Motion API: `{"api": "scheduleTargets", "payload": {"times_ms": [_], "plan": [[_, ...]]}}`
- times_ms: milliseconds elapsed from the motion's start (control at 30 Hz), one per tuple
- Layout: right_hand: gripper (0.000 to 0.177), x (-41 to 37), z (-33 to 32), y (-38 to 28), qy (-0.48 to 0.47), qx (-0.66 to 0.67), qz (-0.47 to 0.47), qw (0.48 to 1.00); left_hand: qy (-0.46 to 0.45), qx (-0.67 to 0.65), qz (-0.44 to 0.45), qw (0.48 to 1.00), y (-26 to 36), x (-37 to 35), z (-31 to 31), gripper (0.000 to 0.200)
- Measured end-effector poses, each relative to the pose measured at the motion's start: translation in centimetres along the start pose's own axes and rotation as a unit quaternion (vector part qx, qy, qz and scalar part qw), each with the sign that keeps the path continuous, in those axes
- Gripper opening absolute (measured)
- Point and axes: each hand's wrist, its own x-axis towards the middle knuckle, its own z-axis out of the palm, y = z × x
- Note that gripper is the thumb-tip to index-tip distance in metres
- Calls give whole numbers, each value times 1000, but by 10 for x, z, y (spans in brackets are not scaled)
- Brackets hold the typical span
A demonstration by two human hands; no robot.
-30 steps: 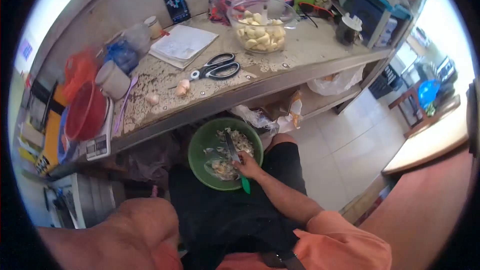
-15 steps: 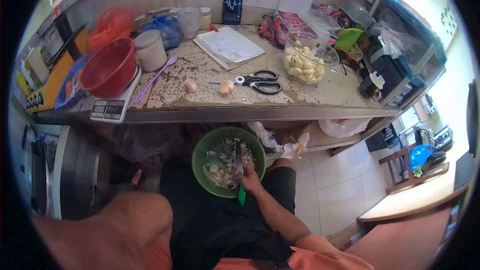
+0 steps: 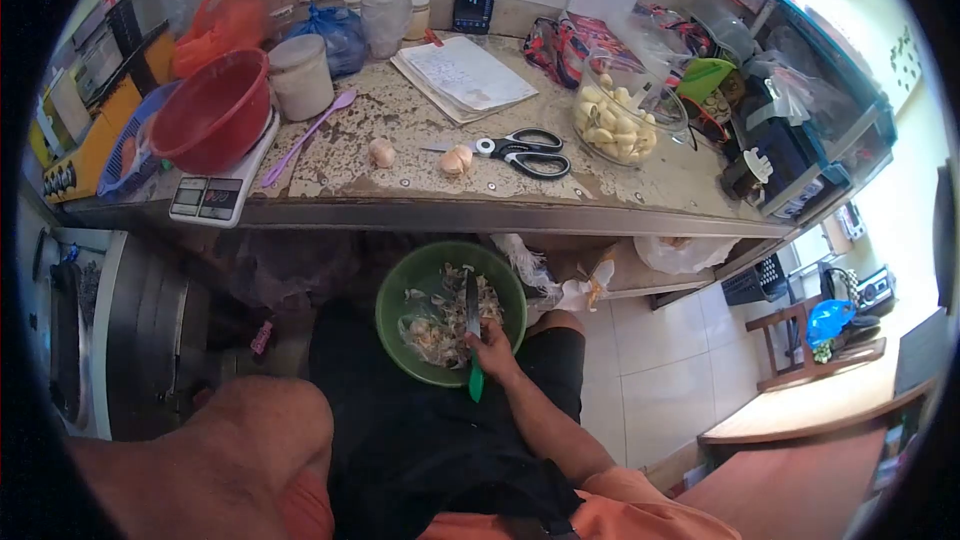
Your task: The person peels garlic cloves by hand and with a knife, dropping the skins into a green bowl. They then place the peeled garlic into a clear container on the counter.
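One green-handled knife [image 3: 472, 315] is gripped in your right hand [image 3: 490, 349] in the head view, its blade over garlic skins [image 3: 452, 324] in the green basin [image 3: 400, 285] at your lap [image 3: 400, 445]. Your left hand is out of frame, its state unknown. Unpeeled garlic [image 3: 456, 160] lies beside scissors [image 3: 500, 148] on the counter [image 3: 345, 162].

The right hand [image 3: 491, 348] is covering part of the knife [image 3: 472, 302]; the left hand is lying out of view. Garlic [image 3: 456, 161] is hiding part of the scissors [image 3: 499, 150], a red bowl [image 3: 222, 110] is concealing much of the scale [image 3: 208, 202], and the papers' [image 3: 468, 75] writing is looking too small to read.
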Motion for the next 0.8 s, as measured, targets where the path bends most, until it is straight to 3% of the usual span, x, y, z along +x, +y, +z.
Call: {"api": "scheduleTargets", "payload": {"times_ms": [367, 467, 567, 800], "plan": [[25, 1, -1, -4, -2, -13, 1, 1000, -2, 0, -21, 1000, -6, -1, -4, 12], [25, 8, -2, 20, 3, -19, -61, 998, 0, -3, -27, 1000, -8, -1, -4, 13], [26, 1, 0, -1, 1, 18, -19, 1000, 6, -8, -38, 999, -9, -2, -1, 14], [26, -1, 1, -9, 10, -5, -18, 1000, 18, -27, -68, 997, -11, -1, -2, 16]]}}
